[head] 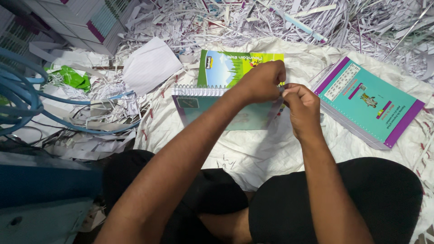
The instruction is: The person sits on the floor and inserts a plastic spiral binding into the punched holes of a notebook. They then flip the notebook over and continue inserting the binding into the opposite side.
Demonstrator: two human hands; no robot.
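A teal spiral-bound notebook (212, 110) lies on the white sack cloth (257, 153) in front of me. Its white wire coil (199, 90) runs along the far edge. My left hand (260, 81) pinches the right end of that coil. My right hand (302, 106) meets it there, fingers closed on the same coil end at the notebook's right corner. Behind the notebook lies a green and yellow printed cover (235, 65).
A stack of teal and purple covers (368, 101) lies to the right on the cloth. Heaps of shredded white paper (271, 18) fill the far side. Blue cables (27, 95) and a loose lined sheet (151, 65) lie left. My knees in black are near.
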